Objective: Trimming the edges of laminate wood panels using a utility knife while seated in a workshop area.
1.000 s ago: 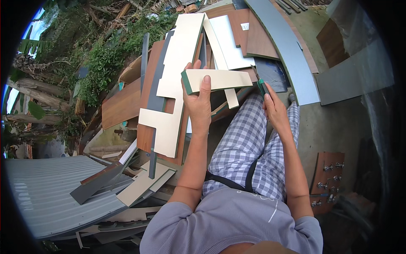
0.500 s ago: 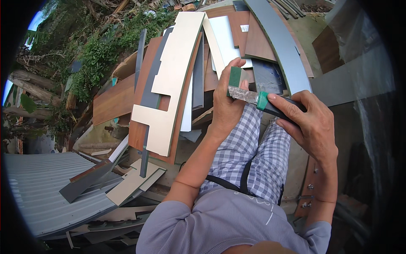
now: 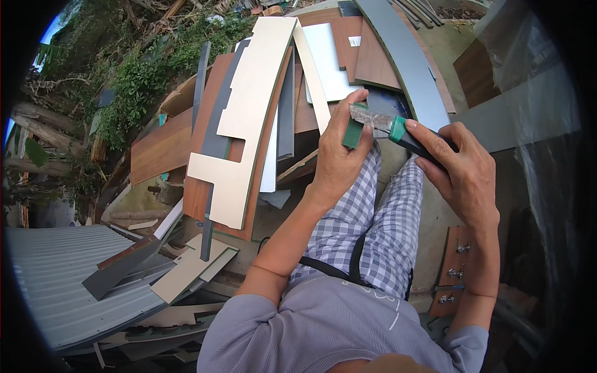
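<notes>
- Corrugated metal sheet (image 3: 68, 273): lower left, scrap boards lying over its right edge.
- Cream notched panel (image 3: 261, 99): leaning lengthwise on the board stack left of the person's legs, cutouts along its left side.
- Long grey panel (image 3: 404, 59): upper right, runs from the top edge down toward the right hand.
- Brown wood-grain panel (image 3: 163, 147): sticks out left of the stack.
- White panel (image 3: 324, 53): in the stack, right of the cream one, brown boards beside it.
- Brown board with metal hinges (image 3: 453, 264): right side, partly behind the right forearm.
- Right hand (image 3: 460, 158): fingers wrapped round the tool's black handle, index finger laid along it toward the collar.
- Left hand (image 3: 336, 152): grasping the offcut, fingers behind, thumb on its right.
- Flat-bladed hand tool (image 3: 397, 128): green collar, blade pointing left across the offcut's top; contact can't be told.
- Small offcut (image 3: 352, 134): above the lap, green edge facing up.
</notes>
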Tool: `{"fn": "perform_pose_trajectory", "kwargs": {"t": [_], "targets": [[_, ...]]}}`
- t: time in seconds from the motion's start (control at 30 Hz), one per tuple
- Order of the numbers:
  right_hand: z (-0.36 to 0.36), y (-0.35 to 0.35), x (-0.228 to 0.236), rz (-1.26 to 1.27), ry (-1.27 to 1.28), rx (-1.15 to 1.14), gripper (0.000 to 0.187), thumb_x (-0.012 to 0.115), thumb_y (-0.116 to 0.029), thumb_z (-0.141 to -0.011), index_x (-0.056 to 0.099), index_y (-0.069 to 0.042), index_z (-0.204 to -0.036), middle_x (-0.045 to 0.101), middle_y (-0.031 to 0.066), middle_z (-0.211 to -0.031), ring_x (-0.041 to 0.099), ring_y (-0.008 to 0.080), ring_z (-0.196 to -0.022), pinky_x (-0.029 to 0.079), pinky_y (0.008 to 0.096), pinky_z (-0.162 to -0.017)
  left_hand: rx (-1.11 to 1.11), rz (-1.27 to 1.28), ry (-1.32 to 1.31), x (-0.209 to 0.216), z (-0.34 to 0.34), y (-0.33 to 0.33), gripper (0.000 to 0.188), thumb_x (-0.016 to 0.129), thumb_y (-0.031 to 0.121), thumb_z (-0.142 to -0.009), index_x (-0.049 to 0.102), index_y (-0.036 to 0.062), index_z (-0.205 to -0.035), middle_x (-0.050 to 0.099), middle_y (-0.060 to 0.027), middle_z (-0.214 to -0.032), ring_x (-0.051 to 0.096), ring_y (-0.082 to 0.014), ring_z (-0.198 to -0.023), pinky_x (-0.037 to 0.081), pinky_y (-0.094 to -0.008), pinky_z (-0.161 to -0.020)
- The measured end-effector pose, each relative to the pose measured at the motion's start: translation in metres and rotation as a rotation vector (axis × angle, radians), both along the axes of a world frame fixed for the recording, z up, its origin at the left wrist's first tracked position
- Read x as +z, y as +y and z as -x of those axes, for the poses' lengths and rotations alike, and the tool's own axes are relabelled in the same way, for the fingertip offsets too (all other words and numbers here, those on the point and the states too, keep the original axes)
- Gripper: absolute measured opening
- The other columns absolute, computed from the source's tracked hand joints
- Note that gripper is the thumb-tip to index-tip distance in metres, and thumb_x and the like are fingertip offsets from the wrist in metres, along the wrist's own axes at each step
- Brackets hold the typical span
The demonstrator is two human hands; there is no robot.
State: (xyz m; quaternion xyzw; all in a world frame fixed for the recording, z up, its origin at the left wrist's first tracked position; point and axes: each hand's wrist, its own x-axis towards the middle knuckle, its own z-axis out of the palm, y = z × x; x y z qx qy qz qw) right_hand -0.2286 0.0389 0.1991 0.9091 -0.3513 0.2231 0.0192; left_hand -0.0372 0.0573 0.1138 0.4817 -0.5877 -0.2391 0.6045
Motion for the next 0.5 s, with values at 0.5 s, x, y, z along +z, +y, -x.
{"fn": "perform_pose_trajectory", "kwargs": {"t": [0.5], "targets": [[-0.018,0.015,-0.033,-0.654,-0.34,0.151,0.041,0.06,-0.02,-0.085,0.055,-0.015,-0.126,0.052,0.0079,-0.068,0.051,0.019,-0.057,0.043,0.0341,-0.055,0.101,-0.213,-0.074,0.001,-0.03,0.041,0.035,0.069,0.01,-0.08,0.058,-0.0001,-0.112,0.062,-0.0121,-0.1,0.063,-0.0196,-0.087,0.05,-0.0297,-0.074]]}}
